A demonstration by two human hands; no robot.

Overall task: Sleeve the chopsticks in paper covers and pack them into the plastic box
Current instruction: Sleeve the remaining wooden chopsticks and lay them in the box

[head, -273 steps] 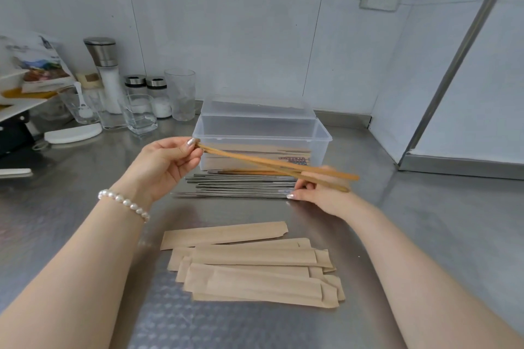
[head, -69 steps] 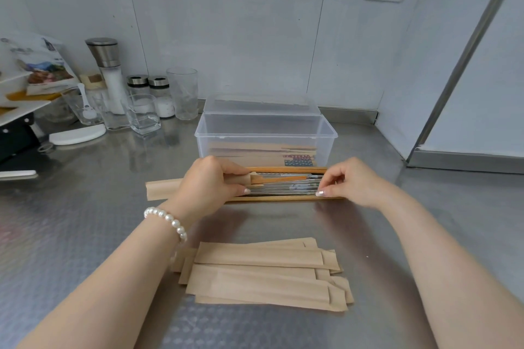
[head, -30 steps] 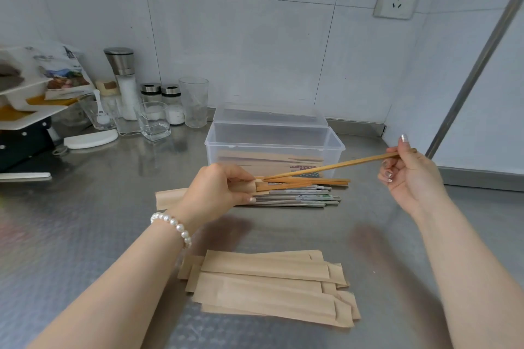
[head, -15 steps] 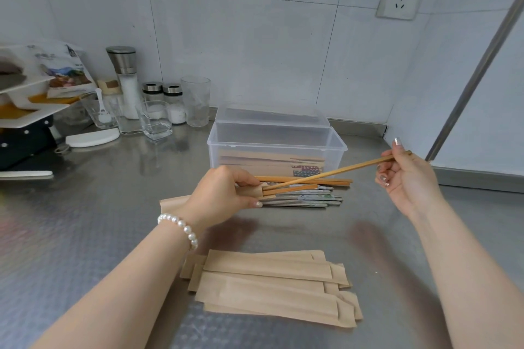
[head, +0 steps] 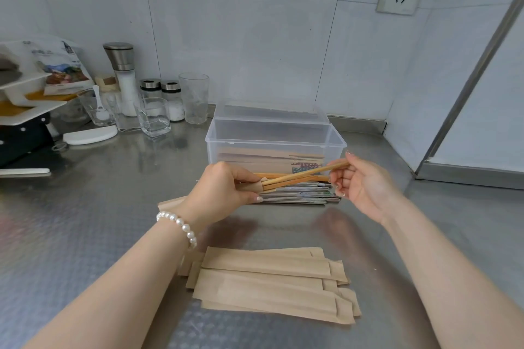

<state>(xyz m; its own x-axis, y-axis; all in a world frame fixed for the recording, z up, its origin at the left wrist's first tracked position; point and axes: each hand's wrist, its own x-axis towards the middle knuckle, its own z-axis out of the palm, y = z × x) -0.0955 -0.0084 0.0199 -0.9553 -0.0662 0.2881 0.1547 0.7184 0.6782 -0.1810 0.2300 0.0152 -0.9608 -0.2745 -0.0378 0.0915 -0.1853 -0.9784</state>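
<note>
My left hand grips sleeve mouth, right hand pinches chopstick end; box wall just behind both.

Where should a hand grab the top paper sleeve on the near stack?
Take the top paper sleeve at its right, open end, coming from above and the right. It lies flat on the stack, so only that free end edge offers a pinch.

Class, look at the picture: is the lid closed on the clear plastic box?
No: the plastic box stands open-topped, and its lid lies behind it by the wall.
</note>
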